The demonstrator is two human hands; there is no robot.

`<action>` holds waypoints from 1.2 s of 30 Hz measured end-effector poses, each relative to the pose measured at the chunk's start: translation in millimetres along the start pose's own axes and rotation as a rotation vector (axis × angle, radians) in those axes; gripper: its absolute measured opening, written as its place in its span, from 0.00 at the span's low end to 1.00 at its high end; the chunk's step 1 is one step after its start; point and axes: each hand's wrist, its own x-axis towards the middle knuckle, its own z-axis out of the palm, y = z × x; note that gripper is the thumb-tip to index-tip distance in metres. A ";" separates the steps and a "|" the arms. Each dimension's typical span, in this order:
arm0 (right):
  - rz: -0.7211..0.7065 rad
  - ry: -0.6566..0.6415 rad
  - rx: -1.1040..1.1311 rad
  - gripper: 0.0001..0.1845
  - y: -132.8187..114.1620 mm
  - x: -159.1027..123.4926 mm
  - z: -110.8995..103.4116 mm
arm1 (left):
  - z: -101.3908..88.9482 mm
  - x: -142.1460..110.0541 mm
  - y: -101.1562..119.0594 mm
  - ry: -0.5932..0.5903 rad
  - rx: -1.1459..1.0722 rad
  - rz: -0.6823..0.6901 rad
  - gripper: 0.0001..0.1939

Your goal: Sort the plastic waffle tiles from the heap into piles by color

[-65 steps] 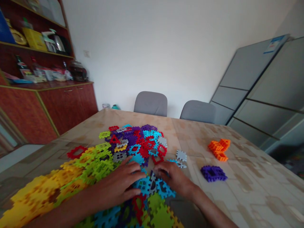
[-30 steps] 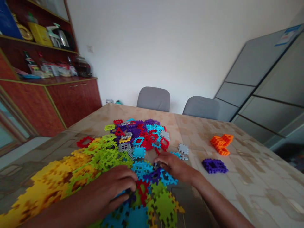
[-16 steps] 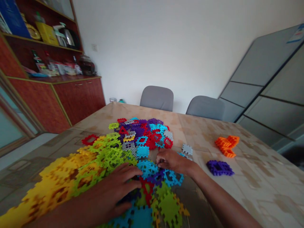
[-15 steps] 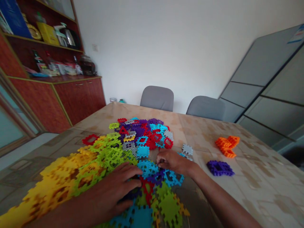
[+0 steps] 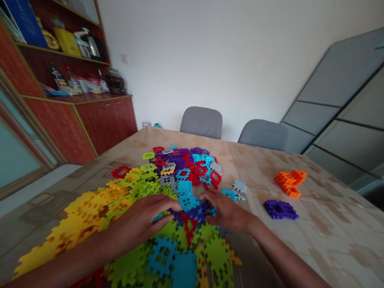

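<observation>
A wide heap of flat interlocking plastic tiles (image 5: 168, 180) in yellow, green, blue, red, purple and grey covers the near left of the table (image 5: 315, 224). My left hand (image 5: 141, 222) lies on the heap, fingers stretched towards a blue window tile (image 5: 187, 200). My right hand (image 5: 226, 212) rests opposite it, fingers curled over blue and purple tiles (image 5: 198, 212) between the two hands. What the right fingers pinch is hidden.
A purple tile stack (image 5: 280, 210) and an orange stack (image 5: 289, 182) sit apart at the right. Loose grey tiles (image 5: 239, 186) lie beside the heap. Two grey chairs (image 5: 201, 122) stand at the far edge, a wooden cabinet (image 5: 90, 120) at left.
Both hands drew closer together over the blue and purple tiles; my left hand slid up and right. The camera shifted, so the scene sits a little further right.
</observation>
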 end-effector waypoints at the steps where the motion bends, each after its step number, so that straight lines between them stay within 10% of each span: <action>1: -0.001 0.024 0.033 0.23 2.2 1.6 2.5 | -1.5 0.8 0.9 -0.017 -0.010 0.027 0.07; 21: -0.081 0.130 0.355 0.02 -5.5 4.4 -7.9 | -2.0 4.4 -6.7 0.131 -0.119 -0.024 0.06; 36: 0.330 0.356 0.513 0.22 23.8 -68.7 -1.6 | 13.3 24.9 18.0 0.002 -0.253 0.138 0.07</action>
